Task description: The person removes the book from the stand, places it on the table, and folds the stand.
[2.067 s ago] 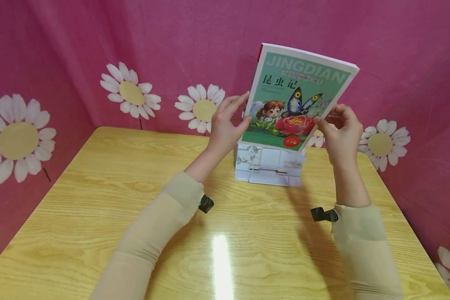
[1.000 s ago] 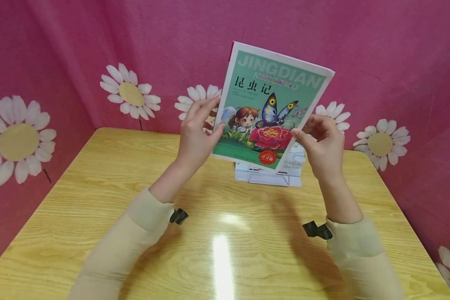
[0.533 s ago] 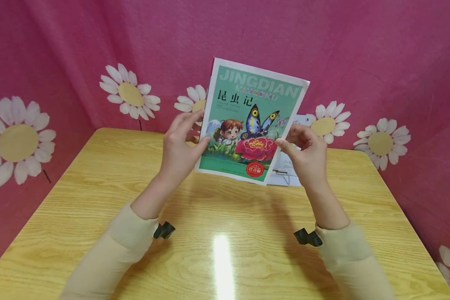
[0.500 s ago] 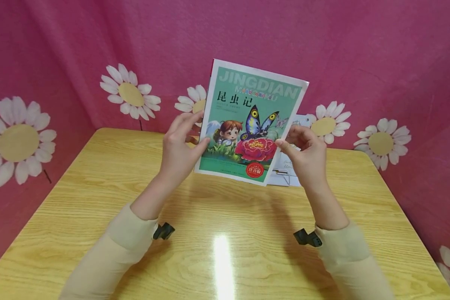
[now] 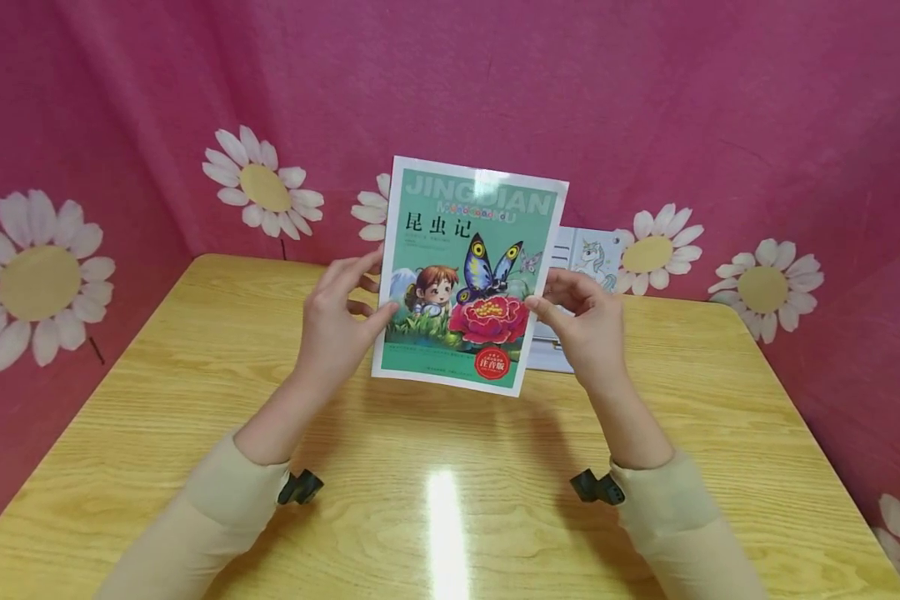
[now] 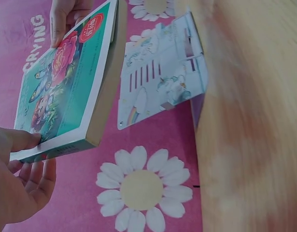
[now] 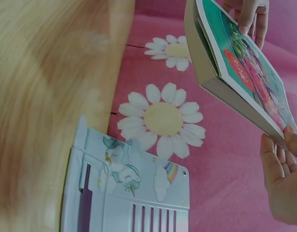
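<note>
A thick paperback book (image 5: 457,275) with a green cover, a butterfly and a red flower is held up above the table, its front facing the head camera. My left hand (image 5: 339,321) pinches its left edge, thumb on the cover and fingers behind. On the opposite edge, my right hand (image 5: 587,327) pinches the book the same way. Both wrist views show the book closed and raised off the table. Behind it stands a white book stand (image 6: 160,72) with unicorn and rainbow pictures, partly covered by the book in the head view.
The wooden table (image 5: 390,500) reaches back to a pink curtain (image 5: 450,75) printed with white daisies, which also hangs along both sides. The stand (image 7: 134,179) sits near the table's far edge. A bright light reflection lies on the tabletop in front.
Both hands have brought the book left, down and toward me, away from in front of the stand. Its tilt has lessened, and more of the stand shows on the right.
</note>
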A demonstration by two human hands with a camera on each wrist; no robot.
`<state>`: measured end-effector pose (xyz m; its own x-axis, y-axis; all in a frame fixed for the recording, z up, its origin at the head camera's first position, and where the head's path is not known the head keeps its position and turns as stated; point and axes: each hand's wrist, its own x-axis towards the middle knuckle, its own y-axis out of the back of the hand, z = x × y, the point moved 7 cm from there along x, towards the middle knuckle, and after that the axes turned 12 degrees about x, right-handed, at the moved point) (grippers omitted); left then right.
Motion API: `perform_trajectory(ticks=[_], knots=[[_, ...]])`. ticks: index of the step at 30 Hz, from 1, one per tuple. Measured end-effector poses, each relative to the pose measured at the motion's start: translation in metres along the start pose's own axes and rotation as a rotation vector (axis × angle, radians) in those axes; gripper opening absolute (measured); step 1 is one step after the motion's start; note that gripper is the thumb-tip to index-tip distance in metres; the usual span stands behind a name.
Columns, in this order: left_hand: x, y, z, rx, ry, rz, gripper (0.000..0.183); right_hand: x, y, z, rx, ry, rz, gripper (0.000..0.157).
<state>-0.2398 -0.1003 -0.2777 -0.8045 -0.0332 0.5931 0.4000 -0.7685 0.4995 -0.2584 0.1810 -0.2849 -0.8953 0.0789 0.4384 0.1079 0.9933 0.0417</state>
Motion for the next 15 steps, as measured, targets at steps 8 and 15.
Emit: perform_trajectory(ticks=[8,15], knots=[[-0.011,-0.001,-0.018,0.028,0.063,-0.061,0.057,-0.005,-0.011,0.017,0.002,-0.095,-0.022,0.035],[-0.019,-0.001,-0.036,0.074,0.132,-0.122,0.057,-0.012,-0.025,0.04,0.063,-0.212,-0.054,0.037]])
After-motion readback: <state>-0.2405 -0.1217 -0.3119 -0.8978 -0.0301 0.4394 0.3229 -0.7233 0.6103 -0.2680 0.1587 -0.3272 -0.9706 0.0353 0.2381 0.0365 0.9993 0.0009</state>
